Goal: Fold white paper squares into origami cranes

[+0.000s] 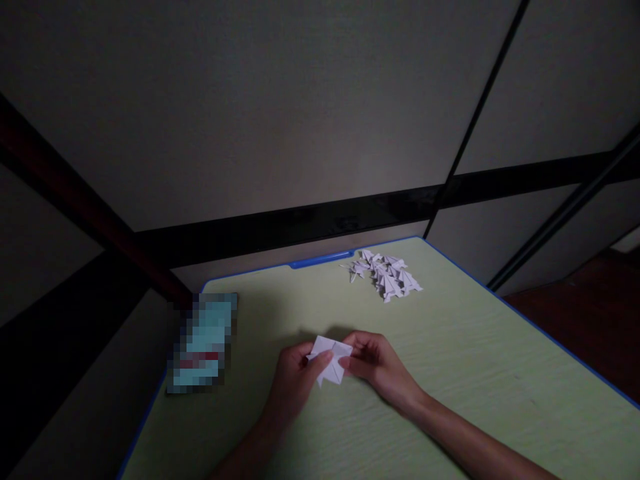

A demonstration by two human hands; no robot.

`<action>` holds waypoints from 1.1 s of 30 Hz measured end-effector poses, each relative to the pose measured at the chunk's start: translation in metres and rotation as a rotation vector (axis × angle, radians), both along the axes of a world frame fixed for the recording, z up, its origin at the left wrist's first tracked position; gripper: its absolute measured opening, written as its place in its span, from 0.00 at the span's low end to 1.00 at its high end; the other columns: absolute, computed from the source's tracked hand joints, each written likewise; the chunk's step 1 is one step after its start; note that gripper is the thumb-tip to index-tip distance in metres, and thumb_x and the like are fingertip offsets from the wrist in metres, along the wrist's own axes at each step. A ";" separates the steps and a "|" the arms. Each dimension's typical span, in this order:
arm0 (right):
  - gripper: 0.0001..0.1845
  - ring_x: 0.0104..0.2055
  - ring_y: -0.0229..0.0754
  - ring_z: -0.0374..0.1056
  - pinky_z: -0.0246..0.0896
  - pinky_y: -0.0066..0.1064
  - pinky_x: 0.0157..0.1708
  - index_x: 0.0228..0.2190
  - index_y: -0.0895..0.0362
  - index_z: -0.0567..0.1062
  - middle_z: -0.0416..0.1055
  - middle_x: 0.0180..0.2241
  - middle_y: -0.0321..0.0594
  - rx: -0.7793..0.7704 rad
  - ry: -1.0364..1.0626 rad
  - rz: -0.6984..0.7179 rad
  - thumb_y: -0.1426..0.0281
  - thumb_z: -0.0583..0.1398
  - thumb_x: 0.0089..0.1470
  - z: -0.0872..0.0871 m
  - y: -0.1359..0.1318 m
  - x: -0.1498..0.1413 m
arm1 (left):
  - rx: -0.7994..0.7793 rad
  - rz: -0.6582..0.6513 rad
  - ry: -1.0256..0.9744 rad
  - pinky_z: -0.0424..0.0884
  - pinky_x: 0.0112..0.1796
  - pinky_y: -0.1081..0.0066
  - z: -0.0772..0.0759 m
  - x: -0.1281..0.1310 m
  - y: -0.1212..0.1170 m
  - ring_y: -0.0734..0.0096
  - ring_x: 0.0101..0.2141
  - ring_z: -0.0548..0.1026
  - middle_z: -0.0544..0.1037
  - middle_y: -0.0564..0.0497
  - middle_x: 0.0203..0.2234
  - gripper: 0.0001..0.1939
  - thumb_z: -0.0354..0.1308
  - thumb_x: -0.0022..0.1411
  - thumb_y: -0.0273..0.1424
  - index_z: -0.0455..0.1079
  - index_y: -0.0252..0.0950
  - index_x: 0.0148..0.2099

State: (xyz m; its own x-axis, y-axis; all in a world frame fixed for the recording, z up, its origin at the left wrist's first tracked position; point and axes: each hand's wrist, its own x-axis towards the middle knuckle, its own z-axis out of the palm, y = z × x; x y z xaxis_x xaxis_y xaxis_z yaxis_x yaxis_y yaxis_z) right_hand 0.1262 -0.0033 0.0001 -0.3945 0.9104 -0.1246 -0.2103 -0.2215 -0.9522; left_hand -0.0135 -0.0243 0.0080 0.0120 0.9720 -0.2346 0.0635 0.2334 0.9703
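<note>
A small piece of folded white paper (334, 351) is held between my two hands, over the near middle of the table. My left hand (299, 375) grips its left side, the thumb lying on the face of the paper. On the right edge, my right hand (376, 363) pinches the paper with the thumb in front and the fingers curled behind. Creases and a pointed flap at the lower left show on the paper. Farther back lies a cluster of several folded white paper figures (390, 275), apart from both hands.
The pale green table (480, 373) has a blue rim and a blue pen tray (323, 260) at its back edge. A flat pixelated item (204, 343) lies at the left edge. Behind the table stands a grey panelled wall (300, 120) with a black band.
</note>
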 end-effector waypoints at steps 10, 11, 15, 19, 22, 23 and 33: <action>0.10 0.27 0.34 0.62 0.57 0.25 0.27 0.28 0.60 0.70 0.67 0.25 0.37 0.253 0.006 0.034 0.70 0.61 0.40 0.008 0.000 0.006 | -0.012 -0.069 -0.057 0.56 0.20 0.77 -0.002 -0.006 0.001 0.76 0.18 0.63 0.69 0.52 0.16 0.13 0.57 0.43 0.35 0.68 0.28 0.26; 0.09 0.26 0.34 0.62 0.57 0.25 0.27 0.28 0.60 0.70 0.67 0.25 0.37 0.267 -0.004 0.040 0.70 0.61 0.41 0.008 0.000 0.006 | -0.008 -0.078 -0.047 0.56 0.20 0.77 -0.001 -0.006 0.001 0.76 0.18 0.63 0.69 0.52 0.16 0.12 0.57 0.44 0.35 0.68 0.28 0.26; 0.06 0.26 0.34 0.62 0.57 0.25 0.25 0.25 0.60 0.74 0.67 0.25 0.39 0.365 -0.077 0.088 0.69 0.60 0.42 0.007 0.002 0.010 | -0.012 -0.107 -0.034 0.55 0.19 0.78 0.002 -0.006 0.000 0.77 0.18 0.62 0.68 0.54 0.15 0.12 0.57 0.44 0.35 0.68 0.28 0.25; 0.06 0.26 0.36 0.64 0.58 0.26 0.24 0.25 0.59 0.76 0.69 0.24 0.40 0.416 -0.145 0.137 0.70 0.60 0.42 0.003 0.007 0.014 | -0.028 -0.131 -0.021 0.55 0.18 0.78 0.004 -0.006 0.000 0.77 0.17 0.62 0.67 0.54 0.15 0.13 0.56 0.44 0.36 0.68 0.28 0.26; 0.06 0.27 0.37 0.65 0.59 0.26 0.25 0.26 0.59 0.76 0.70 0.25 0.40 0.464 -0.181 0.152 0.70 0.60 0.43 0.004 0.010 0.018 | -0.021 -0.149 0.003 0.55 0.18 0.78 0.005 -0.006 0.000 0.77 0.17 0.62 0.67 0.54 0.15 0.13 0.56 0.44 0.36 0.69 0.28 0.25; 0.07 0.27 0.37 0.65 0.60 0.27 0.26 0.26 0.58 0.76 0.70 0.26 0.41 0.497 -0.199 0.164 0.70 0.59 0.44 0.005 0.010 0.020 | -0.024 -0.148 0.012 0.55 0.18 0.78 0.005 -0.006 0.001 0.77 0.17 0.62 0.67 0.54 0.14 0.12 0.56 0.44 0.35 0.69 0.28 0.25; 0.07 0.25 0.35 0.65 0.60 0.26 0.25 0.21 0.61 0.76 0.71 0.24 0.40 0.389 -0.172 0.165 0.68 0.61 0.41 0.002 0.012 0.016 | -0.008 -0.190 0.070 0.55 0.19 0.77 0.000 -0.007 0.002 0.76 0.17 0.62 0.66 0.55 0.13 0.10 0.56 0.44 0.32 0.68 0.28 0.23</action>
